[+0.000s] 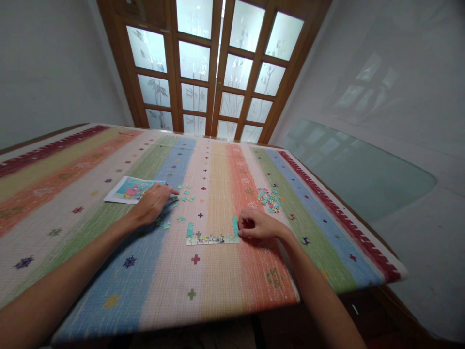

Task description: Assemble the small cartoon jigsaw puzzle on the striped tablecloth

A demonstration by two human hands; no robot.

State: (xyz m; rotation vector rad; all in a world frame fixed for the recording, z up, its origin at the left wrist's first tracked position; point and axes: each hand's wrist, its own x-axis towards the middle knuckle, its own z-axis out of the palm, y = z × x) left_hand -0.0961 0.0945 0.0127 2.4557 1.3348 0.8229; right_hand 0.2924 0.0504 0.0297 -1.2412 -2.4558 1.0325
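Note:
A partly joined jigsaw puzzle [214, 240] forms a U shape on the striped cloth, with a pale bottom row and short teal sides. My right hand [260, 224] rests at its right side, fingers curled in a pinch against the teal edge; whatever lies between the fingertips is hidden. Over the lower right corner of a picture sheet [127, 189] is my left hand [154, 202], its index finger stretched toward loose teal puzzle pieces [187, 198]. Some of those pieces lie partly under and beside this hand. Whether the fingertip touches one cannot be made out.
A heap of mixed loose pieces [269, 199] lies beyond my right hand. The striped tablecloth [218, 286] covers the table, whose front edge is near me. Wooden glass-paned doors [214, 72] stand behind it, and a glass-like panel [356, 165] is at the right wall.

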